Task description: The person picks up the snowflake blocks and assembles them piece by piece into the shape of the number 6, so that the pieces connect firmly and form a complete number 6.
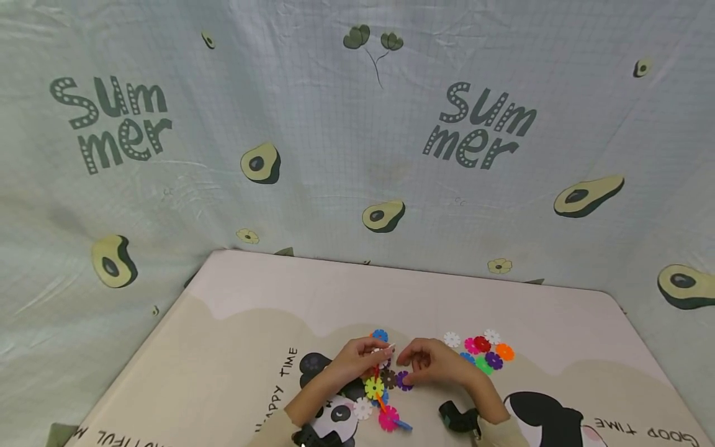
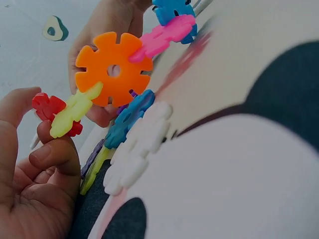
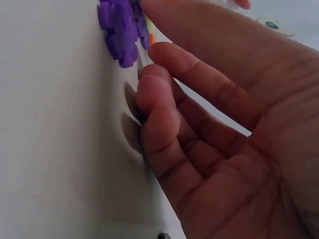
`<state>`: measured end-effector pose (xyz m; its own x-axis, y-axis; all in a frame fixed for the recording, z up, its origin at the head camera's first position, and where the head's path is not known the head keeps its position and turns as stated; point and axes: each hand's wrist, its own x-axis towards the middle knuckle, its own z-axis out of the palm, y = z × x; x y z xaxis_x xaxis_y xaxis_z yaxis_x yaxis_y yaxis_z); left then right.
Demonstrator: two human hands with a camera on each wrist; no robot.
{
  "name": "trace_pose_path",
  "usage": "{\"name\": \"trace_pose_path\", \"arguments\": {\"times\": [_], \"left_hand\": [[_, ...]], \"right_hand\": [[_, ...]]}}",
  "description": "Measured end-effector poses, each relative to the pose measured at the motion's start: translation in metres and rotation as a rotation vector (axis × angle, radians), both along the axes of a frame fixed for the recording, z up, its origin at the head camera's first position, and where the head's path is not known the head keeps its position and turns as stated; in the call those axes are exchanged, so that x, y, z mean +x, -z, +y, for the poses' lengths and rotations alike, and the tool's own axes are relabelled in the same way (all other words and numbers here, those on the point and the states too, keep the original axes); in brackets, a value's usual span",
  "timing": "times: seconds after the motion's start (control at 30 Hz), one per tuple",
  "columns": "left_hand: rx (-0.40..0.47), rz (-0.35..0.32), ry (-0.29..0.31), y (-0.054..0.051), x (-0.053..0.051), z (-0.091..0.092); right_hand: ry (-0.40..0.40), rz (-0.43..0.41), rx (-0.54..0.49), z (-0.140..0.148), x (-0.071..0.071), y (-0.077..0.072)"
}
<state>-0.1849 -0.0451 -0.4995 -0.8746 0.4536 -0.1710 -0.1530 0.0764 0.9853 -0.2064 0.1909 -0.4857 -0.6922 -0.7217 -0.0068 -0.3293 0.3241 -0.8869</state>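
My left hand (image 1: 360,360) pinches a small white flower-shaped disc (image 1: 390,347) at its fingertips, mostly hidden by the fingers. Just below stands a cluster of interlocked notched plastic discs. It includes a yellow disc (image 1: 374,388), a brown disc (image 1: 388,378), a large orange disc (image 2: 107,52), a red disc (image 2: 48,105) and a pink disc (image 1: 388,418). My right hand (image 1: 436,362) is to the right of the cluster, its fingers loosely bent with nothing visible between them. Its thumb lies close by the purple disc (image 3: 119,30); contact is unclear.
A loose group of discs, including a red disc (image 1: 481,344) and an orange disc (image 1: 505,352), lies right of my right hand. Beneath is a printed tabletop (image 1: 246,335) with panda pictures. A hanging sheet (image 1: 335,112) with avocado prints backs the table.
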Motion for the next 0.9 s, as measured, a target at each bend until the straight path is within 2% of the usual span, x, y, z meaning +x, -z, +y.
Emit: {"name": "trace_pose_path", "arguments": {"times": [0.17,0.3,0.53,0.73,0.9], "left_hand": [[0.026,-0.003,-0.020,0.0005,0.0002,-0.0007],[0.023,0.011,-0.041,0.0011,-0.0002,-0.0015],[0.026,0.019,-0.065,0.0010,-0.0002,-0.0011],[0.030,0.021,-0.075,0.0028,-0.0002,-0.0006],[0.028,0.013,-0.079,0.0027,0.0004,0.0004]], "right_hand": [[-0.073,0.049,0.027,0.0007,-0.0005,0.0010],[-0.102,0.076,0.028,0.0004,-0.0017,0.0017],[-0.065,0.018,0.058,-0.0008,-0.0014,0.0008],[-0.052,-0.015,-0.001,0.0019,-0.0025,0.0020],[0.014,-0.015,-0.042,0.0048,-0.0025,0.0027]]}}
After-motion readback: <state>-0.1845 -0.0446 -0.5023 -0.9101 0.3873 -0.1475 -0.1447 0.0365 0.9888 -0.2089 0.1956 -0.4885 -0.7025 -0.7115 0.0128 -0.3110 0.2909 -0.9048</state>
